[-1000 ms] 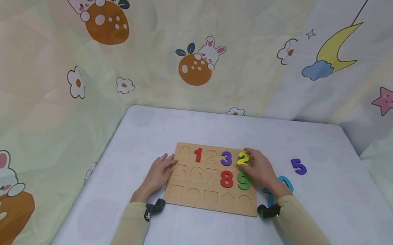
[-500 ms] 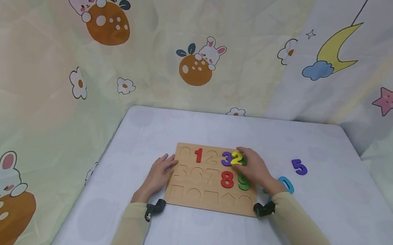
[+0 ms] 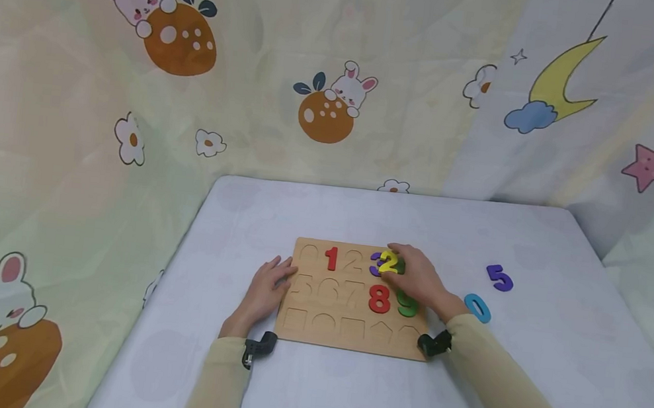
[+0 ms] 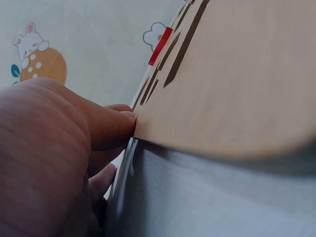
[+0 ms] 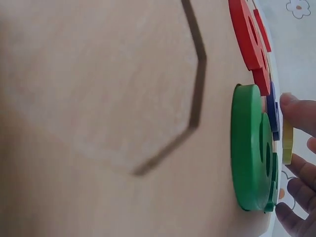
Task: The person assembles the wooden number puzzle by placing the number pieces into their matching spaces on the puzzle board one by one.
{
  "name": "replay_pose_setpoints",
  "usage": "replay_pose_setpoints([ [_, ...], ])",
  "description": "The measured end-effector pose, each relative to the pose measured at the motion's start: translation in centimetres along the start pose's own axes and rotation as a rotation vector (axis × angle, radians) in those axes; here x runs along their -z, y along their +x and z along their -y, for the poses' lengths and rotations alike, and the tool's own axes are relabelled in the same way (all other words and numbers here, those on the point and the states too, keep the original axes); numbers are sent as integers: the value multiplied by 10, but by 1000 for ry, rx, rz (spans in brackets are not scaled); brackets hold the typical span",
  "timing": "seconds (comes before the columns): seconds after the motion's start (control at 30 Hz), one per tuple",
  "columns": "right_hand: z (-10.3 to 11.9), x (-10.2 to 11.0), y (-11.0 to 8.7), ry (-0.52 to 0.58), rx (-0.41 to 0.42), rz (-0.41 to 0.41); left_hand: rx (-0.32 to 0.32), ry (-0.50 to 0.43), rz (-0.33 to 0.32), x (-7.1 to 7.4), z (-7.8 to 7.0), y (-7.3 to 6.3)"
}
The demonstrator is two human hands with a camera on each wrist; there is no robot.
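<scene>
My right hand (image 3: 417,279) pinches a yellow number 2 (image 3: 389,262) between thumb and fingers, over the top row of a wooden number puzzle board (image 3: 310,303). In the right wrist view the yellow piece (image 5: 287,140) hangs just above the board. It partly covers the purple 3 (image 3: 375,267); a green piece (image 3: 401,266) beside it is mostly hidden. My left hand (image 3: 261,291) rests against the board's left edge, thumb (image 4: 111,126) touching the side near the corner. A red 1 (image 3: 330,258), red 8 (image 3: 379,299) and green 9 (image 3: 407,303) sit in the board.
A purple 5 (image 3: 500,277) and a blue 0 (image 3: 477,307) lie on the white table (image 3: 342,398) right of the board. My right forearm (image 3: 500,375) passes close to the 0. A patterned cloth (image 3: 255,90) hangs behind the table.
My right hand has moved left with the yellow 2, from over the green piece to over the purple 3. The forearm now hides another blue piece. My left hand has stayed put.
</scene>
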State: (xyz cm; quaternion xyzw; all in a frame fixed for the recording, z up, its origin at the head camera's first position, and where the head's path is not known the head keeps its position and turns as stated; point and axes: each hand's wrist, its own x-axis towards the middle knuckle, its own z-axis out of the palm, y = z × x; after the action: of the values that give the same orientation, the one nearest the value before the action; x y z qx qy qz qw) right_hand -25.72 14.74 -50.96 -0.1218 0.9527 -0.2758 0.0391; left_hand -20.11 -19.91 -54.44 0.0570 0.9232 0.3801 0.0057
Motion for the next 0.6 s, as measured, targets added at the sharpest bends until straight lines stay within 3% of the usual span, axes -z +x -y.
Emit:
replay_pose_setpoints([
  [0.37, 16, -6, 7, -11, 90, 0, 2, -19, -1, 0, 0, -1],
  [0.6, 22, -13, 9, -22, 91, 17, 7, -10, 0, -1, 1, -1],
])
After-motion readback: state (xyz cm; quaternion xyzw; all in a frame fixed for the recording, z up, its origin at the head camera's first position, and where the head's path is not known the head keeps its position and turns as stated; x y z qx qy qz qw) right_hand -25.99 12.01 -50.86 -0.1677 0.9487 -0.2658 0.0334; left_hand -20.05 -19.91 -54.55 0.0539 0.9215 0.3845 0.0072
